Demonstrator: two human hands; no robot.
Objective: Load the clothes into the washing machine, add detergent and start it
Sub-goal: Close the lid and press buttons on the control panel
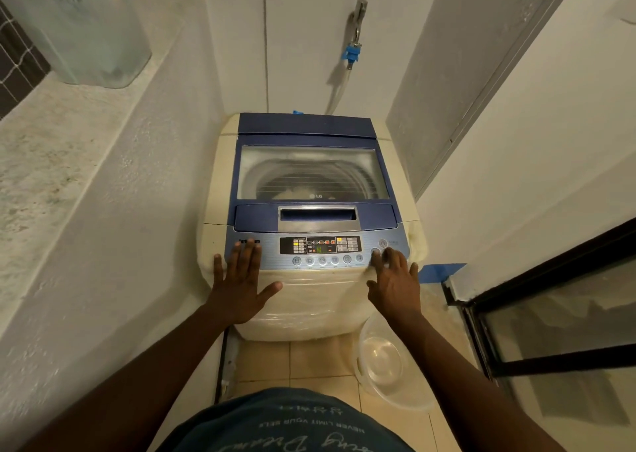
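- Washing machine [311, 210], cream-bodied top-loader with a blue lid frame: one unit, standing on the tiled floor between two white walls. Its glass lid [311, 172] is shut; pale contents show dimly in the drum beneath, so loading is judged complete. Whether detergent has gone in cannot be told.
- Clear plastic basin [389, 365], round: one, empty, on the floor just beside the machine's right front corner.
- Blue control panel [318, 250] along the machine's front edge: one, with its green display lit, so power is on.
- Left hand [241, 279]: open, fingers spread, palm flat against the panel's left end and the cream front. It grips nothing.
- Right hand [395, 283]: open, gripping nothing, fingertips resting at the panel's right end.
- Round grey start button [375, 252]: one of two at that end, touching the right fingertips. Step in hand is judged to be starting the cycle; the next move calls for a firm press on this button, the left hand bracing.
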